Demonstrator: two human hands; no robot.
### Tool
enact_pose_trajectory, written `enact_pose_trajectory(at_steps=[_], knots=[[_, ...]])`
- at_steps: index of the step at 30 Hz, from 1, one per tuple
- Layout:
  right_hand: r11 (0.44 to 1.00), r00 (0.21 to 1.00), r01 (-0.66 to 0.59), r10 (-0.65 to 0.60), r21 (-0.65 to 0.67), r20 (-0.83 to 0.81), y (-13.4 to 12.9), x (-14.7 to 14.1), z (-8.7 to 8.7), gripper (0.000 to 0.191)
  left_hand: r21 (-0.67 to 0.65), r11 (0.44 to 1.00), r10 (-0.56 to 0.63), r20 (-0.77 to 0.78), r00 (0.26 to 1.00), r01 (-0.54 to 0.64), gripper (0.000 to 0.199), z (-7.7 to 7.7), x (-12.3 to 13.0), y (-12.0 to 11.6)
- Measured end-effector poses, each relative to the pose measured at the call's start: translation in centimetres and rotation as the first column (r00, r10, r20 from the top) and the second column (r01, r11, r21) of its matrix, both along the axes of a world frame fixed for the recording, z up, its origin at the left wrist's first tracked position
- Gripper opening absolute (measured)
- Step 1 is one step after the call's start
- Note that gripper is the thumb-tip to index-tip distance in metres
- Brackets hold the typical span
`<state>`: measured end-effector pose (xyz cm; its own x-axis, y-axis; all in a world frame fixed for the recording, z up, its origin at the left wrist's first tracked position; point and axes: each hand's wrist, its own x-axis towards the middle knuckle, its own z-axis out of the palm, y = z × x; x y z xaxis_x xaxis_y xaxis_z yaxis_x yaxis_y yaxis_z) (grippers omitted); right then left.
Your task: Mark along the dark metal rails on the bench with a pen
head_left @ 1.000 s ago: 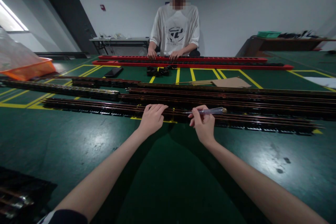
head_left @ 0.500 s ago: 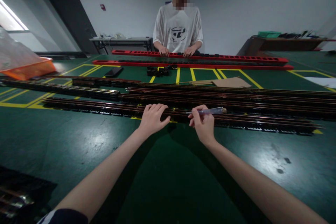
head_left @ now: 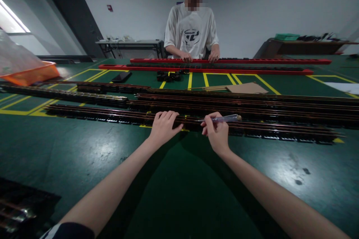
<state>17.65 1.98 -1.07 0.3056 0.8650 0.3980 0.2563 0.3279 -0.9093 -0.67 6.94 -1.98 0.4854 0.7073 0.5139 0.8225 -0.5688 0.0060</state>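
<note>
Holding a clear-handled tool (head_left: 226,118), the right hand (head_left: 218,134) is at the near dark strip (head_left: 192,120); the left hand (head_left: 164,127) (spread wide) lies over it, leftward.

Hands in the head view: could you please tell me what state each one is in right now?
Left hand: open, palm down over a strip.
Right hand: closed, holding a screwdriver.

Left hand (head_left: 165,127) lies palm-down (thumb (head_left: 178,129) apart); right hand (head_left: 216,133) curls.
</note>
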Motion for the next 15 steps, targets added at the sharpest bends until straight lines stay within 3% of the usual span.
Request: enact_pose_trajectory(at_steps=[15], knots=[[1.0,1.0,0.011,-0.011,0.004,0.025,-0.1,-0.15,0.15,0.02,0.022,0.998,0.061,0.015,0.998,-0.061,0.032,-0.11,0.22,-0.36]])
